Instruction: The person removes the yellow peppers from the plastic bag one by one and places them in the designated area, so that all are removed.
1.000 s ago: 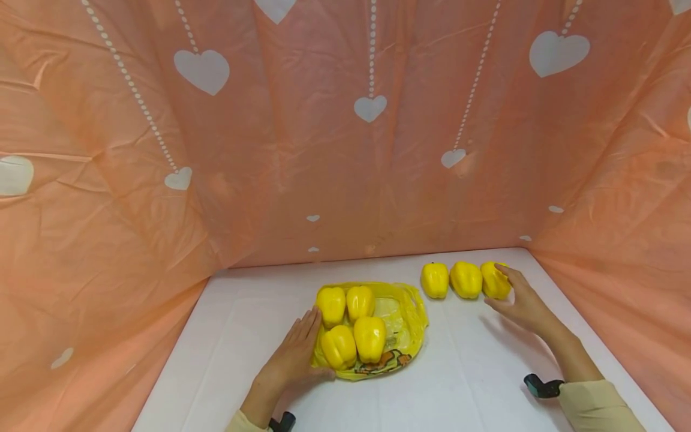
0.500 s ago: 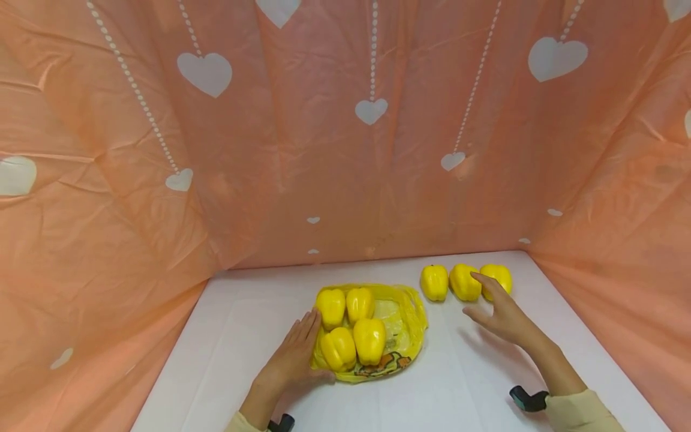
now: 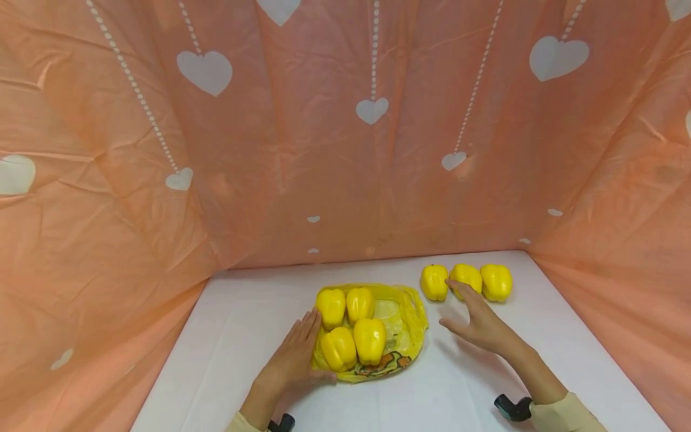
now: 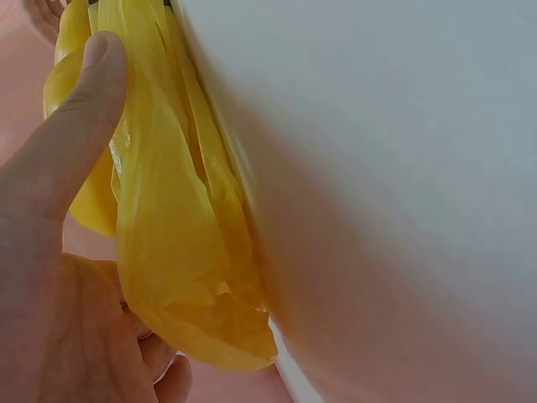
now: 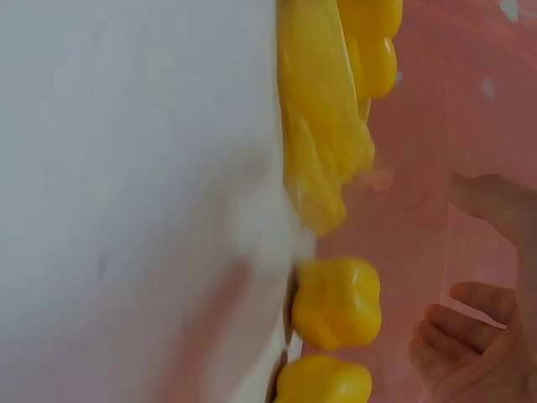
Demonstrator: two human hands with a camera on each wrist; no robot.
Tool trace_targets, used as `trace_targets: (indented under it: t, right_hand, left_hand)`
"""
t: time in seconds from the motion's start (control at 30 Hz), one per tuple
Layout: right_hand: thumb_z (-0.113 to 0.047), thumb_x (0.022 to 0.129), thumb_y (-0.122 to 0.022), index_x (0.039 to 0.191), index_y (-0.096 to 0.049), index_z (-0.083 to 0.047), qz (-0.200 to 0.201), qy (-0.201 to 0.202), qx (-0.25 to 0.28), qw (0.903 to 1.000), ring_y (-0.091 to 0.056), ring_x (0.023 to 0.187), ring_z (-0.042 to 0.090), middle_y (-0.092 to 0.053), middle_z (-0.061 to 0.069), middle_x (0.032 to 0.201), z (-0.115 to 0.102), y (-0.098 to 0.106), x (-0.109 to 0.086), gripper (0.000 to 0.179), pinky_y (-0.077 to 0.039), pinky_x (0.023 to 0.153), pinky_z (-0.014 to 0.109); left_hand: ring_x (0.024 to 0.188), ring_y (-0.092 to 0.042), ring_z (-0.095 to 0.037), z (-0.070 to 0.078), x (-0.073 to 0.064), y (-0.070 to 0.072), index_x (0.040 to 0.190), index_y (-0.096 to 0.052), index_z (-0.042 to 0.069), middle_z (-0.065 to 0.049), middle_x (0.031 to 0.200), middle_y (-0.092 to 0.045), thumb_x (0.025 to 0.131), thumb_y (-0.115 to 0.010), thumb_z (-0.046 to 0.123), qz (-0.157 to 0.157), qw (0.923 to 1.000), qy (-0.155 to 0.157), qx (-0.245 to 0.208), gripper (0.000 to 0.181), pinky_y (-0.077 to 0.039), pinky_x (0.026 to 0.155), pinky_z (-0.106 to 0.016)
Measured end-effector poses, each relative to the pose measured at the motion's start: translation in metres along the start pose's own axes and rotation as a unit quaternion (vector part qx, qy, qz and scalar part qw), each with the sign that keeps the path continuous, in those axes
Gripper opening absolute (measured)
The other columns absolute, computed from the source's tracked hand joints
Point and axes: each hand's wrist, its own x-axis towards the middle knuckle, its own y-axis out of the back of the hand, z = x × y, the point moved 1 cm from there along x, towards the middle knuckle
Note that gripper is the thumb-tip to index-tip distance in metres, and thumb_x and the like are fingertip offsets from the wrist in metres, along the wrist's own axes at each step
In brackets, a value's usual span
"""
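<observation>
A yellow plastic bag (image 3: pixel 412 306) lies spread on the table with several yellow bell peppers (image 3: pixel 369 341) grouped on its left half. My left hand (image 3: pixel 294 354) rests along the bag's left edge, fingers straight and close to the upper left pepper (image 3: pixel 331 307). In the left wrist view the thumb (image 4: pixel 92 101) lies along the gathered bag (image 4: pixel 180 243). My right hand (image 3: pixel 483 321) holds nothing, its thumb and fingers spread apart. It hovers in front of a row of three more bell peppers, overlapping the middle one (image 3: pixel 465 276) in the head view.
The row's left pepper (image 3: pixel 434 283) and right pepper (image 3: pixel 496 282) stand near the back right of the white table (image 3: pixel 243 318). A pink-orange curtain (image 3: pixel 270 150) with pale hearts encloses the table at the back and both sides.
My right hand has drawn away from the rightmost pepper and moved left past the middle one. The left hand, the bag and the peppers stay in place.
</observation>
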Motion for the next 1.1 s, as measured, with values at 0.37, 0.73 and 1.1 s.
trace_targets:
  t: [0.37, 0.73, 1.1]
  right_hand:
    - [-0.022, 0.089, -0.090, 0.155, -0.044, 0.004, -0.014, 0.027, 0.015, 0.9994, -0.047, 0.144, 0.049, -0.051, 0.025, 0.157, -0.023, -0.025, -0.001, 0.084, -0.041, 0.117, 0.070]
    - [-0.028, 0.089, -0.090, 0.156, -0.045, 0.001, -0.030, 0.042, 0.016, 0.9986, -0.047, 0.145, 0.051, -0.051, 0.026, 0.157, -0.042, -0.049, -0.001, 0.086, -0.043, 0.114, 0.072]
    - [-0.035, 0.091, -0.088, 0.159, -0.044, -0.002, -0.068, 0.030, 0.051, 0.9960, -0.044, 0.149, 0.049, -0.048, 0.023, 0.161, -0.058, -0.068, 0.002, 0.087, -0.039, 0.120, 0.069]
  left_hand:
    - [0.164, -0.018, -0.041, -0.004, 0.002, -0.004, 0.167, -0.020, -0.010, -0.027, 0.176, -0.017, 0.075, -0.092, 0.061, -0.002, 0.9999, 0.006, 0.010, 0.135, -0.015, 0.135, -0.057]
    - [0.163, -0.018, -0.042, -0.001, 0.001, -0.001, 0.166, -0.022, -0.011, -0.028, 0.176, -0.018, 0.076, -0.092, 0.061, 0.004, 0.9999, 0.000, 0.016, 0.134, -0.016, 0.134, -0.057]
    - [0.163, -0.018, -0.042, 0.000, 0.000, 0.000, 0.165, -0.022, -0.011, -0.028, 0.175, -0.018, 0.075, -0.092, 0.060, 0.000, 0.9998, -0.002, 0.018, 0.135, -0.017, 0.134, -0.056]
